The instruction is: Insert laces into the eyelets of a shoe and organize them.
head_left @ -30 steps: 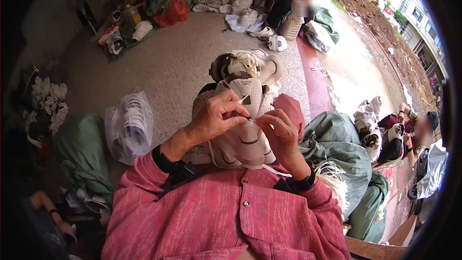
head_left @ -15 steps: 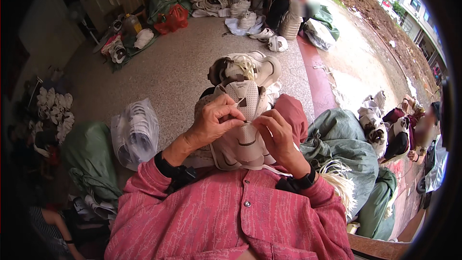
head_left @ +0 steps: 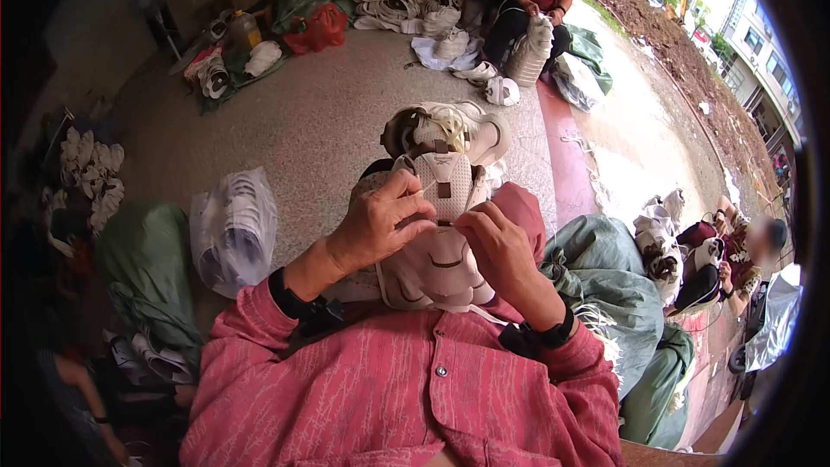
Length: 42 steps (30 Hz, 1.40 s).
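Left hand [head_left: 378, 227] pinching lace [head_left: 426, 189]; right hand [head_left: 497, 246] pinching tongue edge of white shoe [head_left: 437, 242], long axis pointing away, between hands.

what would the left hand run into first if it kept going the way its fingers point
The left hand points its fingertips to the right, across the white shoe upper it pinches. Going straight on, it would most likely meet the right hand's fingertips first, which sit close by on the same upper; depth between them is hard to judge.
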Each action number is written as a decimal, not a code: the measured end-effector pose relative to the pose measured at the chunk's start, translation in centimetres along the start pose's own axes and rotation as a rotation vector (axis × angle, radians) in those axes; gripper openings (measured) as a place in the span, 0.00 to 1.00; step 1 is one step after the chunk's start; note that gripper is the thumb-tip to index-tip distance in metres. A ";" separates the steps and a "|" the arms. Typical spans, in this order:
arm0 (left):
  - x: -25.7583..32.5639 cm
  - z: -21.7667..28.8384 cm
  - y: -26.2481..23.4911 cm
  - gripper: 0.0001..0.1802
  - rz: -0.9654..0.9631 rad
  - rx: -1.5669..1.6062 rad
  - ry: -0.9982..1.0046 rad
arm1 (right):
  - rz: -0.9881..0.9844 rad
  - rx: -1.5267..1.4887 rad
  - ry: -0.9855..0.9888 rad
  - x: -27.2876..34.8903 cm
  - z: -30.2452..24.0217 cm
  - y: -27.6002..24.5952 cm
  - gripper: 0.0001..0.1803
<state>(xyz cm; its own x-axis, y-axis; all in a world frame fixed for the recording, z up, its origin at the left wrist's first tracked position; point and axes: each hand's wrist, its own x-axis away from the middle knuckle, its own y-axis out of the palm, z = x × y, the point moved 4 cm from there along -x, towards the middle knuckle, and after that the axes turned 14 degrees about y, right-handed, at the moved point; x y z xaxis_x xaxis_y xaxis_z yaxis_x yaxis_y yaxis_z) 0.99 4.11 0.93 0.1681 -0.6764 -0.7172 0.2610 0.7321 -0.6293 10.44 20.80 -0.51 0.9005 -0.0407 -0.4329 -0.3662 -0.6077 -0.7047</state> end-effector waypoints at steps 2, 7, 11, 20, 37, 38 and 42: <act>0.3 -0.1 0.0 0.10 -0.003 -0.004 0.009 | 0.020 0.102 -0.025 0.0 -0.3 0.3 0.11; 0.5 -0.3 0.4 0.09 0.001 0.053 -0.032 | 0.027 0.181 -0.041 -0.3 -0.8 0.7 0.11; 0.7 -0.5 0.8 0.08 0.011 0.118 -0.065 | -0.012 0.102 0.009 -0.6 -1.4 -0.5 0.13; 0.7 -0.4 0.8 0.10 0.039 0.130 -0.040 | 0.056 0.184 -0.032 -0.7 -1.0 0.8 0.11; 0.5 0.4 1.1 0.08 0.030 0.027 -0.014 | -0.241 0.247 0.042 -1.8 -1.7 0.0 0.09; 0.5 0.5 1.0 0.08 0.039 -0.004 -0.002 | -0.243 0.247 0.041 -1.7 -1.6 0.0 0.09; 1.1 0.9 -0.1 0.07 0.023 -0.018 -0.033 | -0.175 0.072 0.057 -1.4 -1.2 -0.6 0.11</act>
<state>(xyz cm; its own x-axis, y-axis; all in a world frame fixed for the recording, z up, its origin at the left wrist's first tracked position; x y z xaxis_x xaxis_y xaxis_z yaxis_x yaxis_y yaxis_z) 2.00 3.20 0.52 0.2047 -0.6614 -0.7216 0.2399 0.7486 -0.6181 9.64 20.26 1.23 0.9629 0.0148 -0.2694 -0.2169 -0.5513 -0.8056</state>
